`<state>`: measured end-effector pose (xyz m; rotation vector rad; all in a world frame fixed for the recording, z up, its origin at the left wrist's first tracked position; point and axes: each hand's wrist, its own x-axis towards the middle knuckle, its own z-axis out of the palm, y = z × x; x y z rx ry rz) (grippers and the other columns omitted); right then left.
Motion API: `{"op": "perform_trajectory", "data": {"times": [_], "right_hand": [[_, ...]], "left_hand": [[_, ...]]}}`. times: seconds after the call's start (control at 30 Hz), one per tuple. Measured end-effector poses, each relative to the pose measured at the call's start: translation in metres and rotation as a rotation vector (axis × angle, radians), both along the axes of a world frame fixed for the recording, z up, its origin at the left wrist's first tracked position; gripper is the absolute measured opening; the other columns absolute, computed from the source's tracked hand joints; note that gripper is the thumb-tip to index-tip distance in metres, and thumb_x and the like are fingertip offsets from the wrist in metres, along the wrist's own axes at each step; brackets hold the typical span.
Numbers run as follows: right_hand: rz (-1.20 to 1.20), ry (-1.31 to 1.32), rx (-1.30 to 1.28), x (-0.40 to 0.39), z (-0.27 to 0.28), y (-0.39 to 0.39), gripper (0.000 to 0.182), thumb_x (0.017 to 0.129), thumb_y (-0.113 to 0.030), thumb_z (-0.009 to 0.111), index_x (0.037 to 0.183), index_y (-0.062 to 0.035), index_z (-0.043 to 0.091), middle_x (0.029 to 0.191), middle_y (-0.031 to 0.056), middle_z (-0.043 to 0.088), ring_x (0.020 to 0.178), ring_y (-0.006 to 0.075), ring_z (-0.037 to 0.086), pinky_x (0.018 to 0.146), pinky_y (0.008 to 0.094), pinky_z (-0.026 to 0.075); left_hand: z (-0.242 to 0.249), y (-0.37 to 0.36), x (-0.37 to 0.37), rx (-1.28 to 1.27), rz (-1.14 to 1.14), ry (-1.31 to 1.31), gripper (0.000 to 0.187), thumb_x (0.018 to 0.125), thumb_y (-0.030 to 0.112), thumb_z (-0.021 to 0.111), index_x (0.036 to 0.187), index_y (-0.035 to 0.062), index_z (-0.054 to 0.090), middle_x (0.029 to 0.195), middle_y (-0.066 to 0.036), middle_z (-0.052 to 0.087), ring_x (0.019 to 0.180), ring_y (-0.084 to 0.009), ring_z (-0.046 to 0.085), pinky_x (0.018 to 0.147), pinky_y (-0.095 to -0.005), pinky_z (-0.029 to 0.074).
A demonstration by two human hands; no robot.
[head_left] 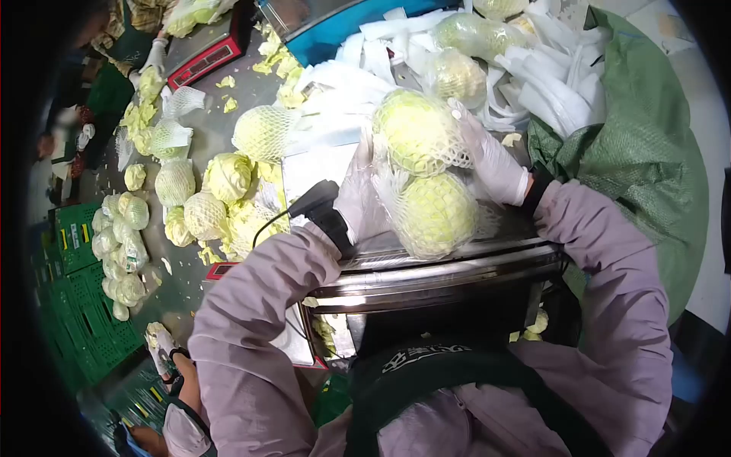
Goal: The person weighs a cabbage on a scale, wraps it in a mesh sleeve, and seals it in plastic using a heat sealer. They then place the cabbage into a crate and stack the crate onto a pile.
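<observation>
Two pale green cabbages in white foam netting lie in front of me at the table's near edge: an upper cabbage point(411, 131) and a lower cabbage point(435, 213), touching each other. My left hand point(358, 194), in a whitish glove, is at the left side of the two, its fingers partly hidden beside the netting. My right hand point(491, 156), gloved too, has its fingers at the right side of the upper cabbage, on its netting. Its fingertips rest near the upper right of that cabbage. Just beyond is another netted cabbage point(454, 78).
White foam nets point(560, 87) pile up by a blue bin point(335, 36). A green woven sack point(647, 160) stands right. Cabbages point(228, 177) and loose leaves lie left, near a red scale point(204, 62). Green crates point(76, 305) are far left. Co-workers' gloved hands point(161, 346) show left.
</observation>
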<state>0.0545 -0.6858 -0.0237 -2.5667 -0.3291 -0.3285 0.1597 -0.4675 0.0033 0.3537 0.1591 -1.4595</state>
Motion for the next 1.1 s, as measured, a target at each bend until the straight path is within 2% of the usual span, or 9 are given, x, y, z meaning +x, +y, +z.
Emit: {"op": "perform_trajectory", "data": {"times": [0.2, 0.27, 0.3, 0.43, 0.6, 0.67, 0.83, 1.0, 1.1], "right_hand": [[0.143, 0.036, 0.331, -0.036, 0.039, 0.022, 0.092, 0.08, -0.004, 0.068, 0.149, -0.0024, 0.007, 0.15, 0.0248, 0.019, 0.14, 0.0347, 0.021, 0.115, 0.0397, 0.021], [0.123, 0.309, 0.556, -0.067, 0.062, 0.037, 0.081, 0.089, -0.001, 0.058, 0.151, -0.0049, 0.007, 0.153, 0.0128, 0.019, 0.14, 0.0219, 0.024, 0.115, 0.0339, 0.021], [0.272, 0.676, 1.199, -0.093, 0.094, 0.051, 0.076, 0.09, -0.004, 0.059, 0.15, -0.0035, 0.012, 0.151, 0.012, 0.025, 0.138, 0.0209, 0.028, 0.114, 0.0332, 0.025], [0.566, 0.835, 0.976, -0.157, 0.126, 0.105, 0.068, 0.089, -0.024, 0.057, 0.146, -0.0049, 0.026, 0.147, 0.0145, 0.033, 0.134, 0.0299, 0.034, 0.111, 0.0417, 0.029], [0.703, 1.504, 0.94, -0.283, 0.061, 0.129, 0.068, 0.094, -0.049, 0.046, 0.145, -0.0075, 0.03, 0.147, 0.0159, 0.033, 0.13, 0.0407, 0.039, 0.108, 0.053, 0.031], [-0.096, 1.58, 1.732, -0.28, 0.147, 0.152, 0.082, 0.091, -0.068, 0.029, 0.149, -0.0104, 0.021, 0.149, 0.017, 0.03, 0.13, 0.0452, 0.037, 0.106, 0.0573, 0.03], [-0.128, 1.144, 2.014, -0.321, 0.17, 0.184, 0.084, 0.091, -0.066, 0.036, 0.144, -0.0015, 0.031, 0.141, 0.0219, 0.043, 0.12, 0.039, 0.051, 0.102, 0.0481, 0.041], [-0.71, 0.332, 1.068, -0.329, 0.16, 0.248, 0.028, 0.099, -0.014, 0.044, 0.099, 0.007, 0.061, 0.083, 0.0136, 0.067, 0.073, 0.0207, 0.068, 0.066, 0.0295, 0.057], [-0.999, 0.101, 1.027, -0.321, 0.14, 0.243, 0.028, 0.099, -0.019, 0.044, 0.085, 0.0004, 0.058, 0.067, 0.0044, 0.058, 0.049, 0.0107, 0.056, 0.042, 0.0216, 0.042]], "left_hand": [[0.024, 0.026, -0.038, -0.097, -0.128, 0.368, 0.075, 0.086, 0.064, 0.049, 0.141, 0.0144, 0.038, 0.141, -0.01, 0.044, 0.128, -0.0287, 0.043, 0.107, -0.0535, 0.03], [0.04, 0.062, -0.075, 0.072, -0.057, -0.768, 0.078, 0.082, 0.036, 0.071, 0.142, 0.0072, 0.03, 0.141, -0.011, 0.043, 0.125, -0.0241, 0.045, 0.108, -0.0415, 0.033], [0.079, 0.078, -0.091, 0.053, 0.002, -1.348, 0.08, 0.081, 0.027, 0.074, 0.143, 0.0047, 0.028, 0.141, -0.012, 0.042, 0.125, -0.0223, 0.045, 0.108, -0.0377, 0.033], [0.127, 0.14, -0.14, 0.362, -0.775, -0.615, 0.068, 0.087, 0.03, 0.067, 0.141, 0.0057, 0.034, 0.132, -0.01, 0.049, 0.121, -0.0156, 0.046, 0.092, -0.0303, 0.048], [0.109, 0.225, -0.202, 0.425, -0.629, -0.002, 0.062, 0.093, 0.039, 0.056, 0.141, 0.008, 0.033, 0.133, -0.015, 0.046, 0.122, -0.028, 0.049, 0.101, -0.0477, 0.043], [0.116, 0.251, -0.212, 0.396, -0.471, 0.105, 0.065, 0.093, 0.041, 0.055, 0.14, 0.0042, 0.032, 0.135, -0.018, 0.045, 0.127, -0.0346, 0.045, 0.105, -0.0515, 0.039], [0.116, 0.31, -0.228, 0.314, -0.313, 0.144, 0.071, 0.095, 0.048, 0.047, 0.139, -0.0053, 0.033, 0.143, -0.021, 0.039, 0.128, -0.0339, 0.045, 0.107, -0.0439, 0.038], [0.099, 0.323, -0.272, 0.569, -0.243, -1.008, 0.048, 0.102, 0.035, 0.037, 0.115, -0.0068, 0.056, 0.102, -0.019, 0.068, 0.091, -0.0248, 0.067, 0.082, -0.031, 0.053], [0.084, 0.322, -0.26, 0.723, -0.012, -0.753, 0.046, 0.102, 0.037, 0.036, 0.101, -0.004, 0.057, 0.086, -0.019, 0.068, 0.07, -0.0236, 0.068, 0.066, -0.0295, 0.053]]}}
